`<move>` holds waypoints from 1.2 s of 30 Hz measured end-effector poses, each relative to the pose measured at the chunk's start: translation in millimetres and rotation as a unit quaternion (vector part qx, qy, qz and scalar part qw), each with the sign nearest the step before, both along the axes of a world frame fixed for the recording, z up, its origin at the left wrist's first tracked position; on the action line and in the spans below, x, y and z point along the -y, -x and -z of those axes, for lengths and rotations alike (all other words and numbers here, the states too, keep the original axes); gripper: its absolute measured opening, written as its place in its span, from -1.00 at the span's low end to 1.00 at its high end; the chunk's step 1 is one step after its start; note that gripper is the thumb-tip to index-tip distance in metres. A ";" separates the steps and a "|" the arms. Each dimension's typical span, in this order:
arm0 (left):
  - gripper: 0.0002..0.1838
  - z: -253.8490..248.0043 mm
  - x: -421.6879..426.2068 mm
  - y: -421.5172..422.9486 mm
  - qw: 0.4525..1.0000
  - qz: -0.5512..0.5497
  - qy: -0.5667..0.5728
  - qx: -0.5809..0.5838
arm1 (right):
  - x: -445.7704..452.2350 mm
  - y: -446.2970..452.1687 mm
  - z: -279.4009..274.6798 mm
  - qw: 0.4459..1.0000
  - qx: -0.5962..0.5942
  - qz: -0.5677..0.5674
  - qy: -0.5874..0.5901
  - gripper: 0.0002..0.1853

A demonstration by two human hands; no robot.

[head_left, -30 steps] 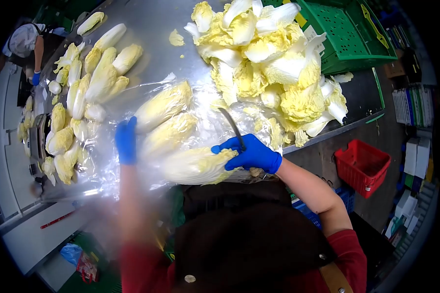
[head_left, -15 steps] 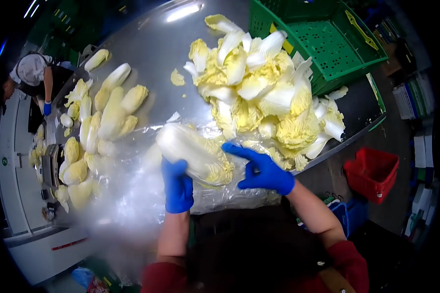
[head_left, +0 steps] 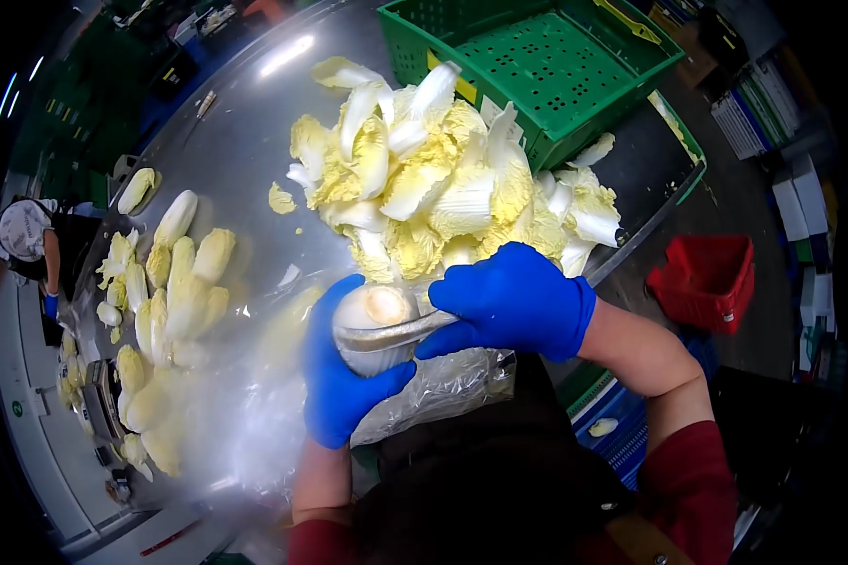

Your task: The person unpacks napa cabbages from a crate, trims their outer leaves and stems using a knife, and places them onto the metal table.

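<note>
A Chinese cabbage [head_left: 372, 315] is gripped in my blue-gloved left hand [head_left: 344, 372], its round cut base turned up toward the camera. My right hand [head_left: 513, 303], also gloved in blue, is closed around a knife [head_left: 400, 331], whose curved blade lies across the cabbage just below the base. Clear plastic film [head_left: 443, 391] lies beneath and beside the hands. Right behind them rises a large heap of loose yellow-white leaves [head_left: 443, 188]. Several whole cabbages [head_left: 184, 292] lie on the metal table [head_left: 245, 122] to the left.
A green crate [head_left: 546, 71] stands at the back right, beyond the leaves. On the floor at the right is a red basket [head_left: 707, 282], with blue crates [head_left: 631, 438] below the table edge. Another person [head_left: 28, 235] stands at the far left.
The cabbage was lifted from the film and turned base up in my left hand. My right hand moved in beside it, bringing the blade onto it. The view has shifted.
</note>
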State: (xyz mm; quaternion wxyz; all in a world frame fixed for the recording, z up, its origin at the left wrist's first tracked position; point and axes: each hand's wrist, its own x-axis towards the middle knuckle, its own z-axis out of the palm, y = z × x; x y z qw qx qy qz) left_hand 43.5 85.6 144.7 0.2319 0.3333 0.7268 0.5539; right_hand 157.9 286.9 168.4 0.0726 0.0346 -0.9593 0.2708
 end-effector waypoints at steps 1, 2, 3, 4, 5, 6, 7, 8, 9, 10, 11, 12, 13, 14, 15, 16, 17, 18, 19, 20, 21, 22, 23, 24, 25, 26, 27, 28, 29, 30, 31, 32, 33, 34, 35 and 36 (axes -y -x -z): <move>-0.02 -0.7 -1.0 0.0 1.000 -0.003 0.003 0.006 | -0.1 0.3 0.5 1.000 -0.008 0.000 -0.001 -0.56; -0.02 -1.2 -2.3 -0.1 1.000 -0.006 0.005 0.013 | -0.3 0.5 1.2 1.000 -0.015 -0.001 -0.002 -0.56; -0.02 -1.0 -3.4 -0.3 1.000 -0.009 0.008 0.021 | -0.5 0.7 1.8 1.000 -0.022 -0.001 -0.003 -0.56; -0.03 -0.5 -4.1 -0.5 0.999 -0.010 0.005 0.029 | -0.7 1.5 1.8 1.000 -0.020 -0.003 -0.001 -0.57; -0.03 0.1 -4.3 -0.6 0.999 -0.011 0.004 0.038 | -0.6 2.5 1.4 1.000 -0.018 -0.005 0.001 -0.57; -0.04 0.6 -4.2 -0.6 0.999 -0.012 0.002 0.046 | -0.5 3.3 0.9 1.000 -0.017 -0.006 0.004 -0.57; -0.04 0.9 -4.0 -0.3 0.999 -0.010 0.001 0.050 | -0.9 3.9 -0.5 1.000 -0.005 -0.002 0.002 -0.55; -0.04 0.9 -3.5 0.1 0.998 -0.007 0.001 0.054 | -1.7 4.5 -2.7 1.000 0.007 0.002 0.001 -0.52; -0.05 1.0 -3.3 0.4 0.998 -0.004 0.000 0.059 | -2.9 5.0 -3.5 1.000 0.020 0.007 -0.001 -0.48; -0.06 0.9 -3.5 0.1 0.998 -0.006 0.004 0.062 | -4.8 5.6 -1.7 1.000 0.015 0.003 0.008 -0.48; -0.06 0.5 -3.8 -0.3 0.998 -0.008 0.008 0.065 | -7.4 6.5 1.5 1.000 0.011 -0.001 0.017 -0.48; -0.07 0.4 -3.8 -0.6 0.998 -0.011 0.011 0.068 | -9.5 7.3 4.4 1.000 0.006 -0.005 0.026 -0.49; -0.07 2.5 -3.4 0.1 0.998 -0.007 0.012 0.058 | -11.4 7.5 6.1 1.000 0.010 -0.005 0.020 -0.49; -0.07 6.1 -3.0 1.3 0.999 -0.005 0.013 0.049 | -13.6 7.7 7.4 1.000 0.014 -0.006 0.014 -0.50; -0.08 8.1 -2.3 2.2 0.999 -0.003 0.014 0.039 | -14.7 8.4 9.2 1.000 0.018 -0.008 0.008 -0.51; -0.08 7.9 -2.7 2.8 0.999 -0.002 0.019 0.036 | -15.0 9.2 11.5 1.000 0.011 -0.004 0.001 -0.52; -0.08 7.4 -3.9 2.9 0.999 -0.001 0.024 0.033 | -15.3 9.9 14.5 1.000 0.004 0.000 -0.007 -0.54; -0.09 7.3 -4.6 2.7 0.999 0.000 0.030 0.031 | -16.5 10.6 18.6 1.000 -0.003 0.004 -0.014 -0.55; -0.06 9.2 -3.6 3.5 0.999 -0.005 0.025 0.039 | -21.6 11.5 31.1 0.999 -0.049 -0.007 -0.012 -0.60; -0.03 15.6 4.9 3.8 1.000 -0.014 0.019 0.017 | -32.5 12.4 41.1 0.995 -0.096 -0.018 -0.009 -0.64; -0.03 13.8 11.2 0.7 0.999 -0.025 0.005 0.023 | -55.6 13.9 40.2 0.986 0.068 0.097 0.122 -0.73; -0.02 10.2 16.0 -1.6 0.999 -0.036 -0.010 0.028 | -76.0 13.4 29.1 0.914 0.232 0.228 0.243 -0.75; -0.02 4.2 17.3 -2.4 0.998 -0.053 -0.002 0.038 | -74.1 11.7 35.6 0.946 0.149 0.154 0.243 -0.75; -0.02 6.3 14.5 -0.8 0.998 -0.063 -0.004 0.022 | -60.2 12.8 27.4 0.952 0.135 0.119 0.247 -0.73; -0.02 9.5 13.5 2.3 0.998 -0.065 0.003 0.006 | -47.1 14.4 18.7 0.957 0.121 0.083 0.251 -0.71; -0.02 14.7 10.0 7.0 0.998 -0.066 0.002 -0.013 | -32.7 18.8 15.8 0.976 0.092 0.040 0.195 -0.64; -0.02 20.9 10.3 8.8 0.998 -0.055 -0.005 -0.019 | -21.6 21.3 9.6 0.990 0.038 0.012 0.137 -0.58; -0.03 18.8 9.9 6.5 0.999 -0.053 -0.002 -0.002 | -9.9 20.1 5.3 0.996 -0.011 -0.015 0.085 -0.52; -0.04 14.1 7.2 4.4 0.999 -0.051 -0.001 0.014 | -4.1 20.2 2.9 0.997 0.004 -0.022 0.078 -0.56; -0.04 9.4 4.2 4.2 0.998 -0.050 -0.002 0.028 | -1.2 21.9 0.2 0.997 0.017 -0.029 0.068 -0.59; -0.05 6.6 4.3 3.5 0.999 -0.047 0.002 0.008 | 0.2 23.3 -1.1 0.997 0.029 -0.037 0.058 -0.62; -0.05 5.6 4.2 3.4 0.999 -0.047 0.006 0.005 | 0.5 24.2 -1.1 0.998 0.030 -0.035 0.052 -0.55; -0.04 5.2 4.5 2.9 0.999 -0.048 0.010 0.002 | 0.8 24.8 -0.4 0.998 0.031 -0.033 0.045 -0.48; -0.04 5.5 5.1 2.2 0.999 -0.048 0.016 0.001 | 1.0 25.0 0.8 0.998 0.033 -0.031 0.040 -0.40; -0.04 6.3 6.5 1.8 0.999 -0.047 0.014 0.005 | 0.0 25.0 2.9 0.998 0.026 -0.034 0.039 -0.41; -0.05 7.0 8.4 1.7 0.999 -0.046 0.013 0.008 | -1.9 25.4 5.4 0.998 0.018 -0.037 0.039 -0.41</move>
